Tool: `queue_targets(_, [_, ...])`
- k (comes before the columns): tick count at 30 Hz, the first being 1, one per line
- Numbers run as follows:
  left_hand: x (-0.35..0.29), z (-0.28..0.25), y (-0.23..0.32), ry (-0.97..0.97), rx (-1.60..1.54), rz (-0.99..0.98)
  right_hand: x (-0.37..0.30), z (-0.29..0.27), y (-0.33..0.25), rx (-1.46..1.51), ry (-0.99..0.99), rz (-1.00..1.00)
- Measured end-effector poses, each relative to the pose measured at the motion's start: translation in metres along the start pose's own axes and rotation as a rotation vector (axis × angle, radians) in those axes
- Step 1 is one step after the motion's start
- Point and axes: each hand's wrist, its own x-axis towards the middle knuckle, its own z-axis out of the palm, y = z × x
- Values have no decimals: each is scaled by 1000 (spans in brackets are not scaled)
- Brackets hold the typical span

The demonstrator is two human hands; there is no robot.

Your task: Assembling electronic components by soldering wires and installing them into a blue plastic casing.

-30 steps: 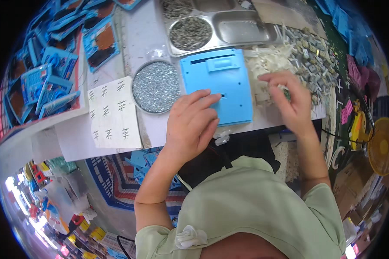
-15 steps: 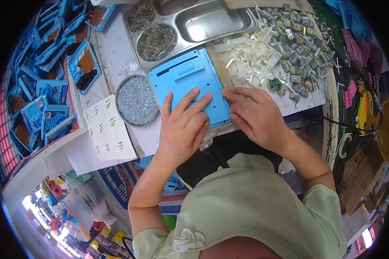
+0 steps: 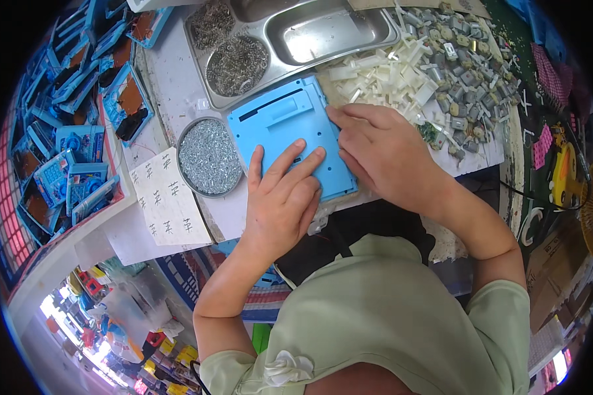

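Observation:
A flat, light-blue plastic casing [image 3: 283,117] with a long slot, a raised bar and small holes lies on the worktable in front of me. My left hand [image 3: 278,204] rests on its lower left part, fingers spread and stretched over the surface. At the casing's right edge, my right hand [image 3: 392,158] is closed, its bent fingers gripping along that side. Its fingertips partly hide the edge, and anything small between them cannot be made out. Left of the casing stands a round dish of small silver screws [image 3: 209,157].
A steel compartment tray [image 3: 280,66] with metal springs stands behind the casing. White plastic parts [image 3: 382,82] and small grey motors [image 3: 471,85] are heaped at right. Several blue casings [image 3: 79,161] are piled at left. Beside the dish lies a sheet of handwritten paper [image 3: 168,201].
My right hand has moved away from me along the casing's right edge, its fingers more bent. My left hand stays spread on the casing, nearly in place.

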Motion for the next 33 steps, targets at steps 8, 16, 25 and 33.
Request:
queue_targets(8, [1, 1, -1, 17, -32, -10, -1, -13, 16, 130, -84, 119])
queue_targets(16, [-4, 5, -4, 86, -70, -14, 46, -20, 35, 18, -120, 96])
queue_targets(25, [-6, 8, -4, 112, -118, -31, 124, -14, 43, -364, -464, -180])
queue_targets(33, [-9, 9, -7, 136, -157, -31, 151, -14, 37, -490, -637, -389])
